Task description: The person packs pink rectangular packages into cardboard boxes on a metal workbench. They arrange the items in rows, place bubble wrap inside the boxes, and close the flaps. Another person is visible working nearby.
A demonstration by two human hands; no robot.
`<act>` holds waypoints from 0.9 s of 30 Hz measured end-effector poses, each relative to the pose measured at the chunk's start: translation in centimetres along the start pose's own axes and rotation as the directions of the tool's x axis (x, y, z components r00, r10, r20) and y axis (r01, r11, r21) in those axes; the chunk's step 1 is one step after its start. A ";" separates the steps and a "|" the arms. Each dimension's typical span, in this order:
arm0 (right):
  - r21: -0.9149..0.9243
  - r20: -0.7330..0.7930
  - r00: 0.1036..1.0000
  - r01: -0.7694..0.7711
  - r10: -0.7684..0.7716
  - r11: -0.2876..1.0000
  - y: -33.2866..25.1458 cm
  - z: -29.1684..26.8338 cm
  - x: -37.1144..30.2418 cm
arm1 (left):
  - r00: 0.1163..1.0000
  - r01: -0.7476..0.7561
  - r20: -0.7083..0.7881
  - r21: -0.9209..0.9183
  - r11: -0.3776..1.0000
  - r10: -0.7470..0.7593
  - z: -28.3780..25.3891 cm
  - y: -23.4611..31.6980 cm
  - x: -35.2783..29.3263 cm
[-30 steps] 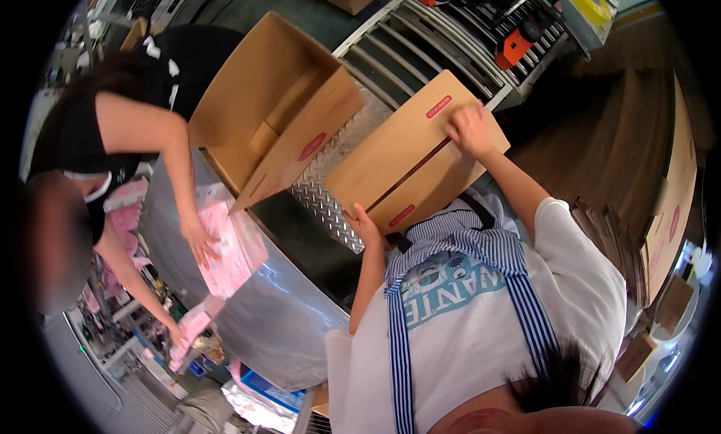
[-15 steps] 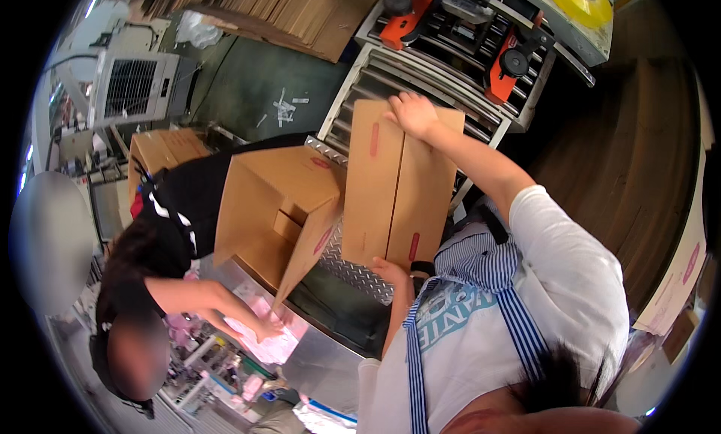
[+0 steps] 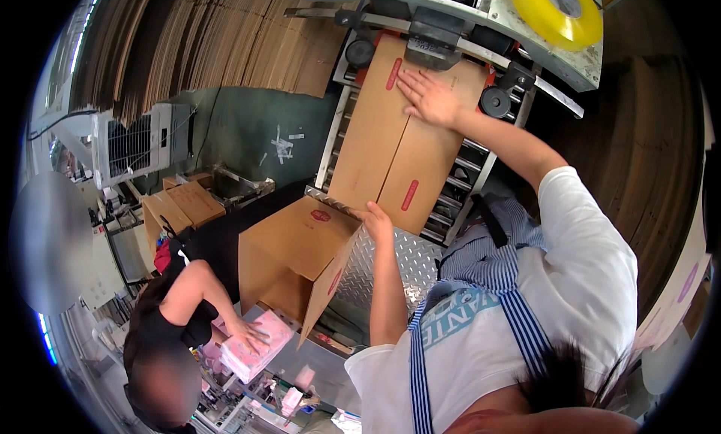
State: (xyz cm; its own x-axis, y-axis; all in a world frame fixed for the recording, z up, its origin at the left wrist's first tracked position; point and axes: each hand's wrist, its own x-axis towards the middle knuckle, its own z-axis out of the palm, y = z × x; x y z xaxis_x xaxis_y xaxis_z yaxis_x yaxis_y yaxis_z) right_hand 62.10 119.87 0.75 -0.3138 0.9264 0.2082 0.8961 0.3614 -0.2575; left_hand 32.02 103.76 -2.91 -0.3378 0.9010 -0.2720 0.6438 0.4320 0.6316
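A closed brown carton [image 3: 409, 145] with red printed marks lies lengthwise on the roller conveyor, its far end under the dark head of a taping machine [image 3: 434, 39]. My right hand [image 3: 428, 97] rests flat on the far part of its top, fingers spread across the centre seam. At the carton's near left corner is my left hand [image 3: 378, 225], its fingers apart and touching the near edge. Just left of that hand stands an open carton [image 3: 289, 238], tilted, with its flap hanging toward the metal table.
A co-worker's hand [image 3: 251, 336] lies on a pink-and-white pack [image 3: 259, 347] by the open carton. Flat cartons [image 3: 225, 36] are stacked at the far left. A yellow tape roll [image 3: 556, 12] sits on the machine. A diamond-plate ledge [image 3: 390, 265] fronts the rollers [image 3: 451, 208].
The closed carton has moved away from me along the rollers, under the machine head, with both my hands following. The co-worker's hand has moved onto the pink pack.
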 end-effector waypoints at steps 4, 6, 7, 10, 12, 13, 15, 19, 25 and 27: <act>0.057 0.003 0.996 -0.085 0.085 0.995 -4.4 -0.3 -4.7 | 0.987 0.056 0.148 -0.010 0.998 -0.054 1.4 5.7 0.7; 0.085 0.071 0.994 -0.090 0.084 0.992 -7.5 -0.8 -7.4 | 0.987 -0.002 0.162 -0.002 1.000 0.002 2.3 6.5 1.5; 0.109 0.093 0.993 -0.083 0.073 0.991 -9.0 -0.9 -8.9 | 0.985 -0.033 0.171 -0.001 0.999 0.033 3.0 6.7 1.9; 0.194 0.203 0.978 -0.001 -0.040 0.981 -11.1 -1.5 -12.5 | 0.941 -0.222 0.232 -0.120 0.968 0.245 4.1 6.4 1.5; 0.129 0.192 0.973 0.103 -0.127 0.986 -9.3 -1.5 -12.8 | 0.896 -0.251 0.337 -0.155 0.956 0.290 4.6 6.1 -0.2; 0.029 0.154 0.972 0.173 -0.175 0.985 -7.5 -1.1 -12.2 | 0.878 -0.182 0.434 -0.086 0.980 0.201 5.2 4.7 -1.2; -0.023 0.140 0.980 0.149 -0.144 0.989 -5.9 -1.1 -11.7 | 0.829 -0.119 0.545 -0.040 0.992 0.122 5.5 3.1 -4.0; -0.030 0.107 0.994 0.034 -0.031 0.999 -3.7 -2.0 -10.8 | 0.692 -0.063 0.722 0.047 0.997 0.009 6.0 -6.1 -9.2; -0.215 -0.039 0.942 -0.335 0.335 0.917 -4.0 -0.7 -9.0 | 0.737 0.100 0.642 0.204 0.974 -0.210 2.1 -23.2 -15.7; -0.145 -0.045 0.893 -0.450 0.448 0.881 -5.0 -0.7 -9.2 | 0.739 0.336 0.590 0.097 0.937 -0.326 0.0 -24.1 -17.1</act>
State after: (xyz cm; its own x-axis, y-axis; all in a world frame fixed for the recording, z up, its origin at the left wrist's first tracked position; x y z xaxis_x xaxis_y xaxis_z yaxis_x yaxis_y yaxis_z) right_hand 60.73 109.45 0.82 0.1358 0.9843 0.1129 0.9765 -0.1137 -0.1833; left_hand 22.29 77.92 -13.47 -0.0545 0.5475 -0.8350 0.5562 0.7112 0.4300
